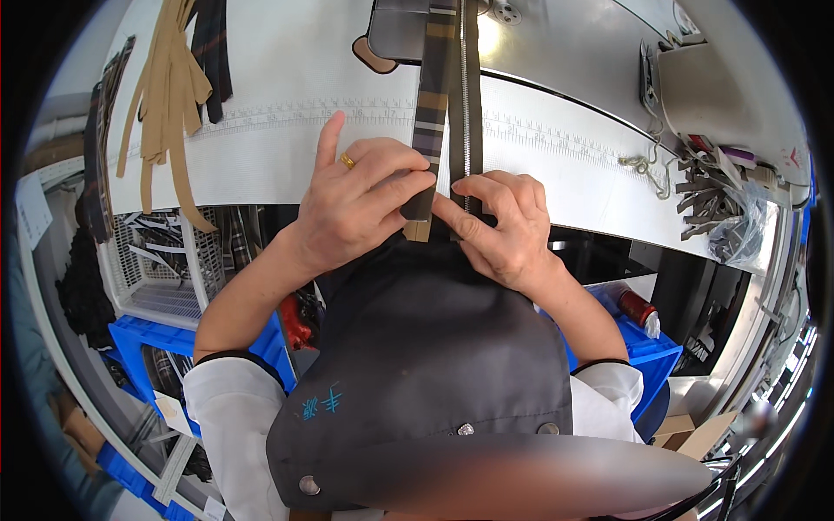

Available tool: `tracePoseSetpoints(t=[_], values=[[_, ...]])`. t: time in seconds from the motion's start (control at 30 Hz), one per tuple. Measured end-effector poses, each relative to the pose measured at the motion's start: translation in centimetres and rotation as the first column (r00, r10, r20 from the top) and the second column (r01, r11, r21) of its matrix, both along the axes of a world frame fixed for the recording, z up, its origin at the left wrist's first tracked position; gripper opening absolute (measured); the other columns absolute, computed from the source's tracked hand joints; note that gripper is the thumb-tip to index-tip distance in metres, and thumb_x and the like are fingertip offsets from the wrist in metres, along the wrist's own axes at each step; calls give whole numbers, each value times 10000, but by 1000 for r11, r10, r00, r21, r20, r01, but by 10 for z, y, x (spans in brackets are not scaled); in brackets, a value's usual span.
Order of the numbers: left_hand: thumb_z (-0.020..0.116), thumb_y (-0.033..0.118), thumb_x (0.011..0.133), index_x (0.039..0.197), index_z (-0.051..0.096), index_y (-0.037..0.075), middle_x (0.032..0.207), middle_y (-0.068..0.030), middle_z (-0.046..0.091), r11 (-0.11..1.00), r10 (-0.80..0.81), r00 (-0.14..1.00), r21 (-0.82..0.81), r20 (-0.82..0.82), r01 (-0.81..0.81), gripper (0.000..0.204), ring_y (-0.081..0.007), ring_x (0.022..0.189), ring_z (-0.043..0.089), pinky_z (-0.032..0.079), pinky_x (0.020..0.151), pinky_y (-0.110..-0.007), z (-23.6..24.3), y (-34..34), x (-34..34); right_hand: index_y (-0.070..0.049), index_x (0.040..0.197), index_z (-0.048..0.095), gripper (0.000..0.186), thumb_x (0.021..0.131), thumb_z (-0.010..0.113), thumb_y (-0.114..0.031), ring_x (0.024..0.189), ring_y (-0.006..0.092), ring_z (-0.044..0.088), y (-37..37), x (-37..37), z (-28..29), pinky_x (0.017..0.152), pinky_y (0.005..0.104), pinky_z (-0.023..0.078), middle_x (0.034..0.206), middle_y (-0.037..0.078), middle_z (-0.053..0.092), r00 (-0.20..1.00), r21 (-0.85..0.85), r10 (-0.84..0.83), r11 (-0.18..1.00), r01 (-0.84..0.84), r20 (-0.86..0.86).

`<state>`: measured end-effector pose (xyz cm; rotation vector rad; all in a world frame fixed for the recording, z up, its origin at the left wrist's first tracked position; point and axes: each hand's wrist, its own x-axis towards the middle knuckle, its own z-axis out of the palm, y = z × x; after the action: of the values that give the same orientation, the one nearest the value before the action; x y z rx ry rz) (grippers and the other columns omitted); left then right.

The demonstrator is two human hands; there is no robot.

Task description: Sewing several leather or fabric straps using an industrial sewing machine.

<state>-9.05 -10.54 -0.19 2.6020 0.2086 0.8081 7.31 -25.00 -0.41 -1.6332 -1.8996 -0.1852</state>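
My left hand (pixel 356 195) is closed on the lower end of a striped plaid strip (pixel 433 87), with its little finger raised and a gold ring on one finger. A tan layer (pixel 418 232) shows below the strip's end. My right hand (pixel 504 226) is closed on a dark olive zipper tape (pixel 466 104) with metal teeth, its fingers curled over the lower part and one reaching left to the strip's edge. Both pieces run up side by side across the white worktable (pixel 278 156) printed with rulers and hang at its front edge, in front of my dark apron (pixel 417 347).
Tan and dark strips (pixel 169 122) drape at left. A metal machine bed (pixel 565 52) lies at back right, with a clipper (pixel 646 69) and bundled pieces in plastic (pixel 730 217). Below are a white basket (pixel 165 295), blue crates (pixel 130 339) and a red spool (pixel 634 304).
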Motion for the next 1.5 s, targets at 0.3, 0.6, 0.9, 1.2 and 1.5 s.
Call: tracePoseSetpoints(t=[0.3, 0.6, 0.9, 1.2, 1.5], values=[[750, 133, 683, 967, 655, 110, 989, 24, 617, 998, -18, 1000, 62, 25, 16, 301, -158, 880, 647, 134, 1138, -539, -4, 0, -2, -66, 931, 681, 278, 660, 735, -98, 886, 183, 606, -6, 7, -8, 706, 296, 462, 971, 35, 650, 988, 176, 139, 976, -126, -66], [724, 142, 726, 872, 567, 98, 986, -18, 614, 989, -37, 995, 144, 98, 23, 219, -166, 870, 657, 152, 1138, -549, -12, 0, -3, -39, 921, 668, 269, 669, 762, -46, 841, 195, 645, -4, -12, 11, 702, 303, 473, 965, 64, 683, 995, 111, 73, 992, -65, -62], [728, 164, 736, 860, 563, 96, 965, -10, 610, 994, -26, 993, 109, 111, 14, 217, -154, 833, 655, 177, 1134, -543, -11, 0, -3, -31, 874, 655, 239, 641, 685, -74, 863, 181, 614, 4, -23, 10, 714, 302, 458, 954, 62, 649, 998, 112, 61, 992, -58, -26], [727, 123, 716, 945, 640, 112, 998, 11, 605, 996, -48, 998, 80, 35, 45, 245, -134, 854, 646, 164, 1129, -535, -2, 2, -5, -37, 867, 653, 223, 655, 702, -83, 867, 187, 607, 4, -23, 4, 705, 307, 466, 934, 70, 633, 997, 97, 75, 993, -73, -20], [690, 54, 739, 1015, 656, 93, 1138, -18, 649, 993, -121, 992, -12, -38, 121, 280, -172, 1008, 643, 98, 1149, -514, 0, 7, -10, -10, 951, 671, 269, 696, 721, -82, 922, 225, 612, 0, -13, -3, 752, 318, 517, 1026, 100, 640, 979, 115, 189, 977, -180, -77]])
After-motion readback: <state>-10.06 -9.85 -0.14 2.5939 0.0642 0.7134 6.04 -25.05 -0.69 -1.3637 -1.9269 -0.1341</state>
